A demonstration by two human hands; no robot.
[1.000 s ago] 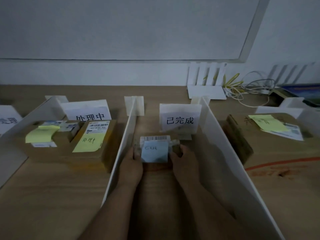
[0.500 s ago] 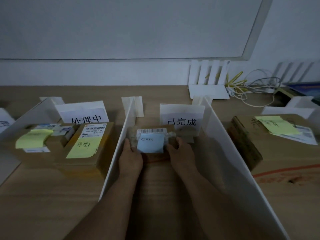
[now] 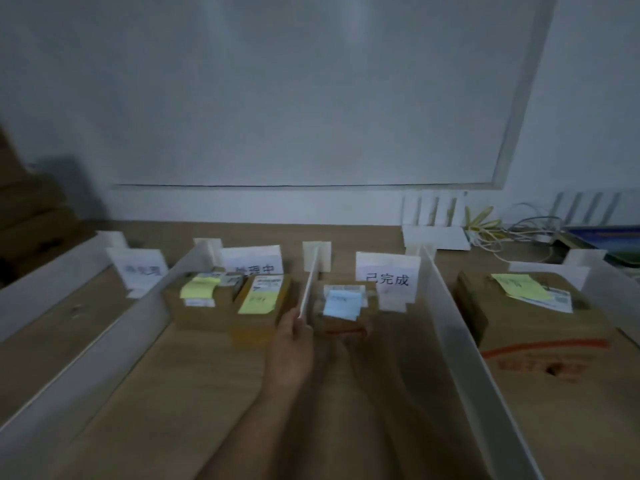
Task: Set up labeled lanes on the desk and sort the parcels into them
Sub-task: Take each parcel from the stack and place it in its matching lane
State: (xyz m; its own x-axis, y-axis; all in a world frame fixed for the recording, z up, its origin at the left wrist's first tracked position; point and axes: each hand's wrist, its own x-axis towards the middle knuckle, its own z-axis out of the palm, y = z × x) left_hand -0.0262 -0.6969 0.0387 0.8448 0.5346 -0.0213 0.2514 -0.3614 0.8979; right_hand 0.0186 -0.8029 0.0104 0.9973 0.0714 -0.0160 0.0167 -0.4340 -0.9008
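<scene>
**Surface and room.** The surface [image 3: 194, 393] is light wood in dim light, set against a white wall with a framed whiteboard [image 3: 294, 98]. Upright white dividers split it into lanes running away from the viewer. The middle divider [image 3: 309, 282] separates the second lane from the third. At back right are a white router [image 3: 434, 233] with upright antennas and a tangle of cables [image 3: 491, 226]. Stacked cardboard [image 3: 27, 216] sits at the far left edge.

**Grip.**
- The left hand [image 3: 294, 341] is at the near end of the middle divider, whose end edge crosses the fingers. It is just short of the small parcel [image 3: 341, 323]. The fingers are blurred, so I cannot tell how wide the grip is or whether it makes contact.
- The right hand [image 3: 356, 365] is only a faint motion smear right of the left forearm, so I cannot tell its grip.

**Task item.** The small parcel lies at the far end of the third lane, just before that lane's card. A blue note [image 3: 341, 304] is on top of it, with unreadable writing.

**Writing.**
- The third-lane card [image 3: 388, 282] reads "已完成".
- The second-lane card [image 3: 252, 268] is blurred and partly behind boxes.
- The first-lane card [image 3: 142, 271] is unreadable.
- The second lane holds two brown boxes side by side, the left box [image 3: 201, 313] and the right box [image 3: 259, 323]. Each carries a yellow note.
- The large carton [image 3: 540, 327] in the fourth lane has a yellow note, a white shipping label and unreadable red print.
</scene>
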